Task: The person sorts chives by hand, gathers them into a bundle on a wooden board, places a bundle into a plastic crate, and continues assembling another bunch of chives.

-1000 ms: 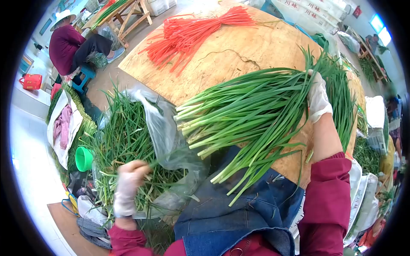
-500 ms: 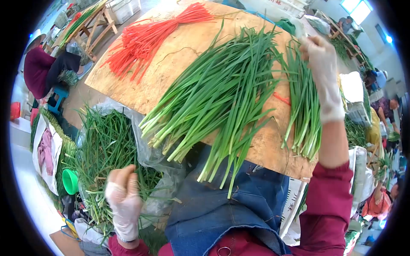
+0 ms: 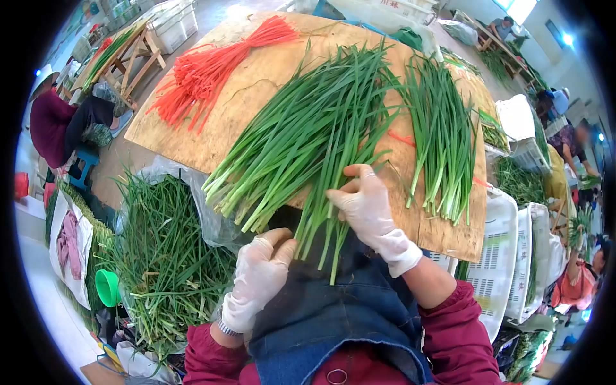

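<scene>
A broad pile of green leafy stalks (image 3: 301, 128) lies on the wooden board (image 3: 256, 83), its pale stem ends over the near edge. My right hand (image 3: 369, 208), in a thin white glove, pinches at stalks on the pile's right side. Just below the stem ends is my left hand (image 3: 260, 276), also gloved, its fingers curled; what they hold, if anything, is hidden. A smaller bunch of stalks (image 3: 443, 141) lies on the board to the right. Red ties (image 3: 212, 64) are heaped at the board's far left.
A heap of loose greens (image 3: 173, 256) in clear plastic is on the left, beside a green cup (image 3: 108, 287). White crates (image 3: 493, 256) stand on the right. A person in a hat (image 3: 54, 122) sits at far left; other people are at far right.
My right hand has come down from the board's far right side to the pile's near stems. My left hand has moved right from the loose greens. The large pile now rests on the board.
</scene>
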The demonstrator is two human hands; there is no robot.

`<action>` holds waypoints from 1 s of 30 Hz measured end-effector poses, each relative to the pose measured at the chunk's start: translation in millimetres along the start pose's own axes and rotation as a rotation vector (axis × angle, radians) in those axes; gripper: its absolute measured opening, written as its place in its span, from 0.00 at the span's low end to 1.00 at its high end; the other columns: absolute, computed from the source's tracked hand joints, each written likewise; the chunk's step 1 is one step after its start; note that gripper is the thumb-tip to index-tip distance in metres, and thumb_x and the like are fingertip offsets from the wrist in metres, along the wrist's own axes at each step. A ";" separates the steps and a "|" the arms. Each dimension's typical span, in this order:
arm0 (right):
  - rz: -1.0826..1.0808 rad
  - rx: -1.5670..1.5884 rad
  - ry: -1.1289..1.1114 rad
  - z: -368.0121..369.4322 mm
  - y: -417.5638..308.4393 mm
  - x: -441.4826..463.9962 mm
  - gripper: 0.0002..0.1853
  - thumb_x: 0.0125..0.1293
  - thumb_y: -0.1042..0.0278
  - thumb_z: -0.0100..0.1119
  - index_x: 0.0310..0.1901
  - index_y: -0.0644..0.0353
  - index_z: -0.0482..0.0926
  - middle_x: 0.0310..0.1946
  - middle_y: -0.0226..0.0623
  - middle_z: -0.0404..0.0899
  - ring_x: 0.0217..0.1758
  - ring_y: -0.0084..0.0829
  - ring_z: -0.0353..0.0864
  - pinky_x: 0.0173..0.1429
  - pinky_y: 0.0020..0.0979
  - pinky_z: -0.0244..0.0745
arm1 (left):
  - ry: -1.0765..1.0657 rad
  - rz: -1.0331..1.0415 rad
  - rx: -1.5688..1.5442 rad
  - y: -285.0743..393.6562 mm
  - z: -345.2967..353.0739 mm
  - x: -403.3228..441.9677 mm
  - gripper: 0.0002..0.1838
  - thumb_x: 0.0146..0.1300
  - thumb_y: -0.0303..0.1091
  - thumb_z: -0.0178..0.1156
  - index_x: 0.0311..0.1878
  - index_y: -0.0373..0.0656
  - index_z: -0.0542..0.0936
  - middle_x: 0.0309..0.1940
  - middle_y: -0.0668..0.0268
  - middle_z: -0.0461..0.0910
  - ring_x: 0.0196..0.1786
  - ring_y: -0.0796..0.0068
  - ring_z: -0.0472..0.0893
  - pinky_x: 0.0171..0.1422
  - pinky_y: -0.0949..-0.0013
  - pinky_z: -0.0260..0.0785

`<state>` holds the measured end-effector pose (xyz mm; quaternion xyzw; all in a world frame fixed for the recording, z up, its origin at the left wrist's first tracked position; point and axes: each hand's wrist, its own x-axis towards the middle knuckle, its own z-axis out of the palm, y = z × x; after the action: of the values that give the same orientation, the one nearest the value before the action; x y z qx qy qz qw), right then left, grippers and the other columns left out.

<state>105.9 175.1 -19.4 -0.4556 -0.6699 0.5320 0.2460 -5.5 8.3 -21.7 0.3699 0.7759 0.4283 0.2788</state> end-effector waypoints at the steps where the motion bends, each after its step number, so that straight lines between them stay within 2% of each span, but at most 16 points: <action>1: 0.103 0.134 -0.025 -6.4 -5.6 -2.5 0.25 0.53 0.73 0.65 0.50 0.72 0.66 0.25 0.41 0.77 0.21 0.29 0.77 0.23 0.28 0.71 | -0.018 -0.075 -0.098 -1.5 -0.4 1.3 0.13 0.61 0.30 0.59 0.46 0.32 0.79 0.34 0.58 0.82 0.35 0.72 0.80 0.42 0.72 0.72; 2: 0.137 0.234 -0.032 -16.3 -12.7 -9.1 0.23 0.54 0.76 0.63 0.50 0.73 0.67 0.27 0.37 0.76 0.19 0.21 0.73 0.19 0.23 0.67 | -0.020 -0.066 -0.110 2.6 -2.5 1.9 0.15 0.62 0.32 0.58 0.47 0.31 0.78 0.33 0.62 0.81 0.33 0.78 0.78 0.39 0.74 0.72; 5: 0.178 0.399 -0.038 -42.0 -27.3 -32.1 0.23 0.53 0.77 0.63 0.50 0.73 0.68 0.25 0.37 0.75 0.16 0.20 0.70 0.17 0.20 0.63 | -0.148 -0.246 -0.292 4.7 -7.8 6.8 0.15 0.63 0.33 0.57 0.48 0.31 0.78 0.35 0.61 0.81 0.34 0.77 0.78 0.38 0.74 0.73; 8: 0.312 0.361 -0.092 -58.6 -31.5 -63.6 0.23 0.52 0.76 0.64 0.49 0.73 0.69 0.25 0.37 0.76 0.16 0.21 0.70 0.16 0.19 0.61 | -0.241 -0.302 -0.422 3.1 -4.9 9.0 0.18 0.65 0.33 0.54 0.54 0.32 0.74 0.41 0.59 0.80 0.36 0.75 0.80 0.39 0.73 0.73; 11: 0.499 0.369 -0.235 -50.4 8.3 -85.1 0.23 0.52 0.75 0.65 0.49 0.73 0.70 0.25 0.37 0.77 0.17 0.22 0.72 0.17 0.20 0.61 | -0.290 -0.335 -0.539 -1.6 1.6 10.8 0.21 0.65 0.33 0.53 0.58 0.33 0.70 0.44 0.58 0.79 0.36 0.75 0.80 0.39 0.73 0.73; 13: 0.546 0.402 -0.252 -37.1 30.6 -88.7 0.25 0.53 0.72 0.65 0.51 0.73 0.69 0.27 0.38 0.77 0.20 0.23 0.74 0.21 0.21 0.66 | -0.307 -0.331 -0.552 -1.0 5.9 8.3 0.21 0.66 0.31 0.51 0.60 0.33 0.69 0.44 0.58 0.79 0.36 0.74 0.80 0.38 0.74 0.73; 14: 0.543 0.452 -0.279 -31.9 35.9 -87.8 0.25 0.56 0.67 0.65 0.53 0.71 0.69 0.35 0.38 0.78 0.31 0.26 0.77 0.34 0.26 0.73 | -0.315 -0.314 -0.540 1.1 8.7 7.0 0.21 0.66 0.30 0.50 0.60 0.33 0.69 0.42 0.59 0.79 0.36 0.74 0.80 0.36 0.75 0.73; 16: 0.492 0.638 -0.274 -17.7 29.5 -82.3 0.25 0.58 0.64 0.64 0.54 0.69 0.69 0.41 0.38 0.77 0.39 0.28 0.77 0.43 0.30 0.73 | -0.351 -0.268 -0.412 6.1 11.3 4.4 0.20 0.67 0.27 0.47 0.61 0.34 0.68 0.39 0.63 0.80 0.35 0.77 0.80 0.34 0.77 0.73; 18: 0.473 0.785 -0.354 -5.1 26.6 -73.5 0.24 0.62 0.62 0.61 0.55 0.65 0.70 0.51 0.35 0.74 0.52 0.31 0.74 0.54 0.36 0.71 | -0.126 0.215 -0.062 2.3 27.9 -6.0 0.20 0.63 0.28 0.52 0.59 0.34 0.69 0.36 0.57 0.80 0.31 0.66 0.81 0.31 0.70 0.72; 19: 0.457 0.807 -0.278 9.3 27.4 -70.3 0.21 0.63 0.66 0.59 0.54 0.66 0.69 0.48 0.42 0.77 0.49 0.34 0.77 0.53 0.38 0.73 | -0.010 0.448 0.117 5.5 35.2 -11.0 0.20 0.62 0.28 0.54 0.58 0.35 0.70 0.35 0.53 0.81 0.29 0.61 0.81 0.30 0.67 0.72; 21: 0.490 0.924 -0.237 20.7 4.8 -67.4 0.18 0.62 0.71 0.58 0.52 0.67 0.69 0.42 0.48 0.79 0.45 0.38 0.80 0.51 0.38 0.76 | -0.130 0.420 0.385 30.6 32.7 -27.8 0.20 0.58 0.29 0.58 0.55 0.36 0.72 0.32 0.49 0.78 0.30 0.52 0.79 0.32 0.62 0.72; 22: 0.418 0.840 -0.168 19.5 -15.6 -67.7 0.15 0.62 0.76 0.56 0.50 0.69 0.68 0.37 0.52 0.79 0.38 0.40 0.82 0.46 0.38 0.79 | -0.157 0.455 0.335 38.6 20.4 -30.1 0.18 0.57 0.29 0.59 0.51 0.36 0.75 0.26 0.55 0.77 0.27 0.56 0.79 0.32 0.63 0.72; 25: 0.258 0.835 -0.208 6.4 -60.8 -70.0 0.14 0.63 0.78 0.54 0.50 0.69 0.67 0.37 0.52 0.79 0.34 0.38 0.83 0.39 0.34 0.81 | 0.026 0.679 0.103 39.3 -25.4 -18.8 0.16 0.54 0.27 0.61 0.47 0.36 0.78 0.26 0.58 0.75 0.26 0.60 0.77 0.32 0.64 0.71; 27: 0.205 0.719 -0.254 -2.1 -84.3 -63.2 0.13 0.63 0.79 0.52 0.49 0.69 0.67 0.35 0.50 0.79 0.29 0.36 0.82 0.31 0.31 0.81 | 0.331 0.499 0.179 35.8 -41.0 -11.9 0.14 0.53 0.25 0.63 0.44 0.37 0.79 0.32 0.57 0.76 0.29 0.63 0.77 0.34 0.65 0.71; 28: 0.176 0.675 -0.247 -0.3 -89.5 -57.5 0.13 0.63 0.80 0.50 0.49 0.69 0.66 0.33 0.48 0.78 0.26 0.33 0.81 0.26 0.29 0.79 | 0.399 0.509 0.317 31.7 -43.8 -3.4 0.14 0.52 0.24 0.63 0.44 0.37 0.78 0.35 0.57 0.75 0.32 0.62 0.78 0.35 0.65 0.71; 30: 0.167 0.582 -0.284 12.0 -79.8 -39.7 0.13 0.62 0.80 0.50 0.48 0.70 0.66 0.33 0.48 0.78 0.25 0.32 0.80 0.25 0.29 0.78 | 0.490 0.537 0.532 19.2 -40.4 17.9 0.17 0.50 0.26 0.64 0.46 0.38 0.77 0.40 0.56 0.75 0.37 0.58 0.78 0.40 0.63 0.71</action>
<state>86.8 133.1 57.9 -0.3411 -0.4780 0.7774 0.2256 -39.6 11.2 12.3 0.5048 0.7786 0.3459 -0.1389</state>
